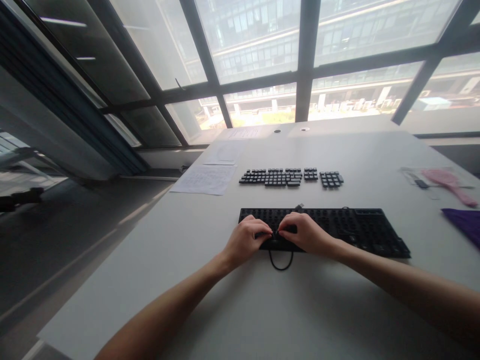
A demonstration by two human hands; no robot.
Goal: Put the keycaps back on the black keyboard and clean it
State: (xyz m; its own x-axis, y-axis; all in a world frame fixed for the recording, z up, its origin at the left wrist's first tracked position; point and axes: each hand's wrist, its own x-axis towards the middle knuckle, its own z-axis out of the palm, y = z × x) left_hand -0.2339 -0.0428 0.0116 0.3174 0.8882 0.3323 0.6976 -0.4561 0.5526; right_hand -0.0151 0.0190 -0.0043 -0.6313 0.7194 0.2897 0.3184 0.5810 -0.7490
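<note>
Hiding part of black keyboard [332, 222], 2 hands [246, 236], pinched contents unclear

A white table [285, 310] spreads from six o'clock towards twelve, where slanting dark-framed windows [307, 50] admit hazy daylight, a pale building [258, 25] beyond. At ten, white light strips [63, 22] show in darker glass above a blue-grey curtain [82, 107]. Grey floor [56, 250], streaked with light, lies at eight.
</note>
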